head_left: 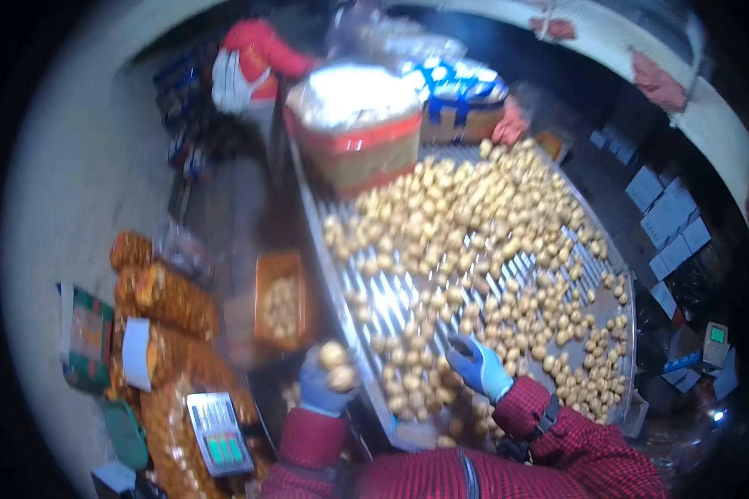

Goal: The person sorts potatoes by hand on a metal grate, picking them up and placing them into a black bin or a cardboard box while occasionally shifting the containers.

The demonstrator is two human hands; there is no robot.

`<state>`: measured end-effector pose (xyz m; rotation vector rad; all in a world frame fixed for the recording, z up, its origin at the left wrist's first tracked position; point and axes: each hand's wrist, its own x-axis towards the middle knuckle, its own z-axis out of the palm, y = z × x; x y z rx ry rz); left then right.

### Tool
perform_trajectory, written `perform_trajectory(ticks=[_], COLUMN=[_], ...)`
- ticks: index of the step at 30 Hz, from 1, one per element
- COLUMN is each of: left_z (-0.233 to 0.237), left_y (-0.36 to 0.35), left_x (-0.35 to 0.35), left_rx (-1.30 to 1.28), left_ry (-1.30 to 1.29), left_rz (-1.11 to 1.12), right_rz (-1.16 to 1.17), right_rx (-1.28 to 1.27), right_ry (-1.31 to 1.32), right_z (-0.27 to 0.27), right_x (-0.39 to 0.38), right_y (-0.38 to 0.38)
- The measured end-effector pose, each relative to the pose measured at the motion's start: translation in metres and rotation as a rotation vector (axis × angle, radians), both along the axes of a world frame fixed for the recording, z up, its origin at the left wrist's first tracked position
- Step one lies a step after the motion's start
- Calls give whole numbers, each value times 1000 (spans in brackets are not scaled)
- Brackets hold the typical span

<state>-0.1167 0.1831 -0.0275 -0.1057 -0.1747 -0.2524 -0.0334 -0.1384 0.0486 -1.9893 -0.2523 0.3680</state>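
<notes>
My left hand [321, 389], in a blue-grey glove, is beside the metal edge of the sorting table. Its fingers are closed around a couple of small, round, yellowish potatoes [334, 356]. My right hand [478, 368], gloved the same way, is low over the table among loose potatoes [466, 204]. Its fingers stretch toward the upper left with a gap between them, and no potato shows in it. The potatoes lie spread on a slatted metal table [383, 295], thickest toward the far end.
An orange-brown crate [266, 333] holding potatoes stands left of the table. Full mesh sacks [171, 358] and a scale [219, 434] are at the lower left. Cardboard boxes [358, 150] occupy the far end. A person in red [258, 54] is beyond; white cartons [672, 218] lie right.
</notes>
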Motion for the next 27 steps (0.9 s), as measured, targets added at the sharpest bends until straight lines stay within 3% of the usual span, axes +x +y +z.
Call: perform_trajectory(ticks=[2,7,8,10,13,14,15,16,18,20,21,24,27], left_z=[43,22,14,-16,-132,-57,36,-5,-70,-29,-22,-43,-27], left_y=[31,125,132,138,150,88,17,12,-2,-45,-42,-33,-37], left_x=[21,79,88,97,108,102,93,97,108,100,100,102,101], left_rx=[271,449,482,549,539,1006,1470,1469,1413,2048,2061,2219,2206], left_ry=[779,625,629,624,472,707,1027,828,430,773,808,835,880], left_rz=[354,694,704,675,372,511,500,533,591,670,533,408,292], right_rz=[-116,-198,-219,-222,-291,-259,-221,-178,-100,-34,-5,24,44], right_rx=[23,-11,-108,-67,-215,-300,-388,-476,-667,-812,-861,-858,-891], right_ry=[50,14,7,84,-26,-140,-254,-372,-368,-371,-370,-351,-360], right_z=[-19,-37,-33,-57,-48,-57,-71,-81,-91,-102,-105,-117,-108], right_x=[8,3,0,0,-10,-8,-6,-7,-13,-17,-20,-27,-25], right_y=[-23,-50,-53,-72,-81,-87,-95,-101,-103,-106,-105,-104,-104])
